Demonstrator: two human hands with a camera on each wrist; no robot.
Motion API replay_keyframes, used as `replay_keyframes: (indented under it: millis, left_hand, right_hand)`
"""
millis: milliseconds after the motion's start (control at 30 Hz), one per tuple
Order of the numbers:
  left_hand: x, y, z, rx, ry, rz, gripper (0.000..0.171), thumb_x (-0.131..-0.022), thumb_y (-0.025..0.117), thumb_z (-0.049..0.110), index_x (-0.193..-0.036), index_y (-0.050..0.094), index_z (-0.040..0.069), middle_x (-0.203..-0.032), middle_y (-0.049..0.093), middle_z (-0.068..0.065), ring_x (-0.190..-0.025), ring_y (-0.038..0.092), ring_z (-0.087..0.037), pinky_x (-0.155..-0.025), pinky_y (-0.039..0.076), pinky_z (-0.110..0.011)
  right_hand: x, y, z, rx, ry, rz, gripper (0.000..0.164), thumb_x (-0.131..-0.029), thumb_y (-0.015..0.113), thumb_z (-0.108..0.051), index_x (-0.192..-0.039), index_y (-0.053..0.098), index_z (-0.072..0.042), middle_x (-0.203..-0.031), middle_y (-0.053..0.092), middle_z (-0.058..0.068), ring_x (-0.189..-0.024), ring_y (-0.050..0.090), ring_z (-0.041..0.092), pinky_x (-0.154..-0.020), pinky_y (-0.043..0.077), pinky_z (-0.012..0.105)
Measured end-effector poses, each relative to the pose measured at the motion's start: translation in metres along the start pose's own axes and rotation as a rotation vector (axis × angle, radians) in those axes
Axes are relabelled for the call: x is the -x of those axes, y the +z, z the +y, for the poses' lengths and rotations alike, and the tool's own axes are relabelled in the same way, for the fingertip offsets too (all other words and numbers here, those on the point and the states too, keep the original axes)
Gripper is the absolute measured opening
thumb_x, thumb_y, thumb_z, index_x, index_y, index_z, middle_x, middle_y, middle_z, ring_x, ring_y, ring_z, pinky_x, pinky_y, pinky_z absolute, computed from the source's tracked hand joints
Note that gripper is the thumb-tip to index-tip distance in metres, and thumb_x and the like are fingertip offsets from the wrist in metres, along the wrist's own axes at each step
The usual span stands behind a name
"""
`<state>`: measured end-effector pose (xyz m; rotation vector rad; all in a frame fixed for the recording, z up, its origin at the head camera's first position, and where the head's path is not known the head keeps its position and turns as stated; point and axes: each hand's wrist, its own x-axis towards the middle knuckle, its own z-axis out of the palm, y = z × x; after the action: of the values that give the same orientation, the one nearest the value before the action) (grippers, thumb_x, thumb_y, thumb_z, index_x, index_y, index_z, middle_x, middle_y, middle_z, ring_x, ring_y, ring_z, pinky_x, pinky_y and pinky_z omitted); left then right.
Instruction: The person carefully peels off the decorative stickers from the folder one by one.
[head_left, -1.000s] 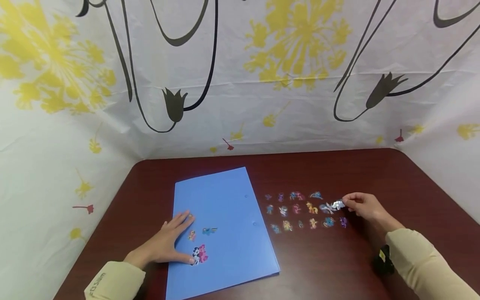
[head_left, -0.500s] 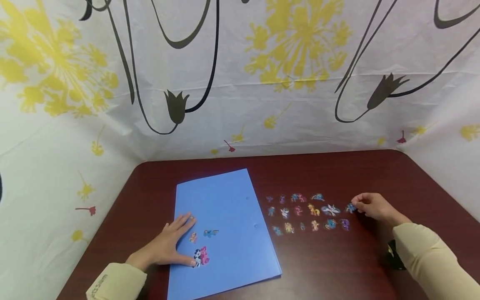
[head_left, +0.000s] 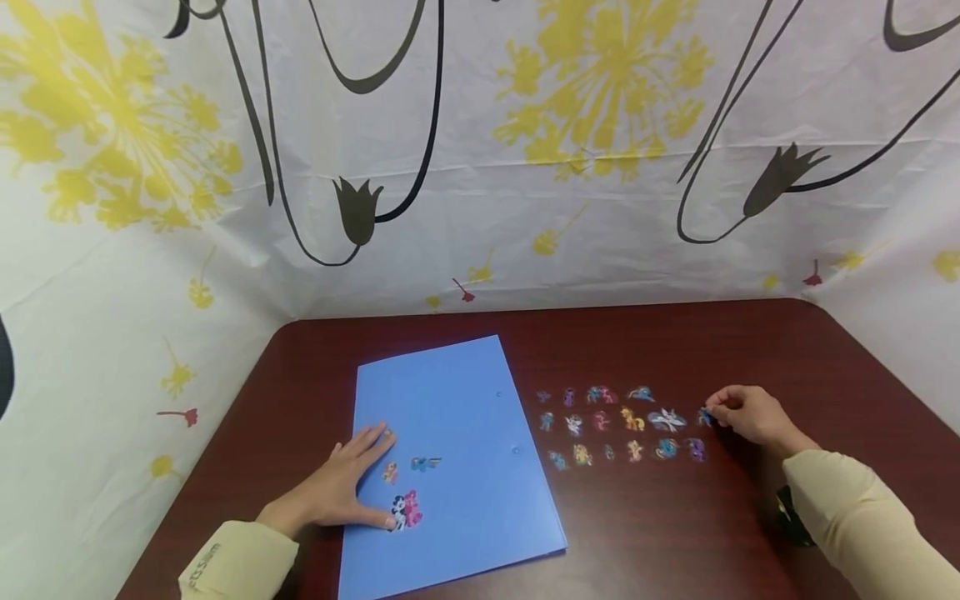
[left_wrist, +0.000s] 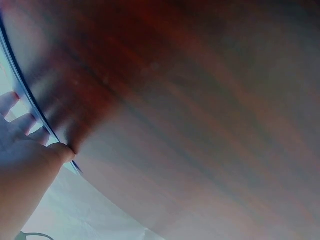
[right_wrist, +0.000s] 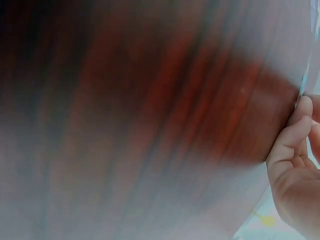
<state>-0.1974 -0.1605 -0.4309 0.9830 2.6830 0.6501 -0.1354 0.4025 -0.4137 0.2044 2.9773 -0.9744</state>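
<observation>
In the head view my left hand (head_left: 341,483) rests with spread fingers on the left side of a blue folder (head_left: 480,508). Its thumb touches a black-white-and-pink pony sticker (head_left: 408,507). Two smaller stickers, an orange one (head_left: 390,472) and a blue one (head_left: 425,463), lie on the folder close by. At the right end of the middle sticker row, my right hand (head_left: 753,417) pinches a small blue pony sticker (head_left: 704,417), partly hidden by the fingertips. Just left of it lies a white winged pony sticker (head_left: 667,419). The wrist views show the hands (left_wrist: 30,155) (right_wrist: 297,160) but no sticker clearly.
Several pony stickers stand in three rows on the dark red-brown table (head_left: 637,533), right of the folder; an orange pony sticker (head_left: 632,418) is among them. A white patterned cloth (head_left: 480,208) surrounds the table at the back and sides.
My right hand has moved the blue sticker rightward, off the white winged sticker to the row's end. The sticker's silvery glare is gone. My left hand has stayed on the folder.
</observation>
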Motion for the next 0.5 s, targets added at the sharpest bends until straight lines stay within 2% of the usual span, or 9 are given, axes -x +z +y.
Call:
replay_keyframes:
  millis: [267,500]
  left_hand:
    - [-0.0051,-0.0025,0.0023,-0.010,-0.019,-0.021,0.105,-0.058,0.067,0.065,-0.139,0.029,0.010,-0.145,0.018,-0.012,-0.132,0.012,-0.032,-0.097,0.009,-0.061]
    - [0.0005,-0.0027,0.0045,-0.006,-0.038,-0.025,0.106,-0.058,0.067,0.065,-0.139,0.029,0.010,-0.146,0.018,-0.012,-0.132,0.011,-0.032,-0.097,0.009,-0.061]
  right_hand:
    - [0.0029,-0.0031,0.0022,0.006,0.021,0.032,0.023,-0.086,0.056,-0.015,-0.090,0.056,0.007,-0.071,0.057,0.004,-0.060,0.050,0.016,-0.049,0.042,0.029]
    - [0.0006,-0.0010,0.0004,-0.016,0.033,0.023,0.021,-0.086,0.056,-0.012,-0.089,0.055,0.009,-0.070,0.057,0.005,-0.058,0.052,0.016,-0.047,0.044,0.028]
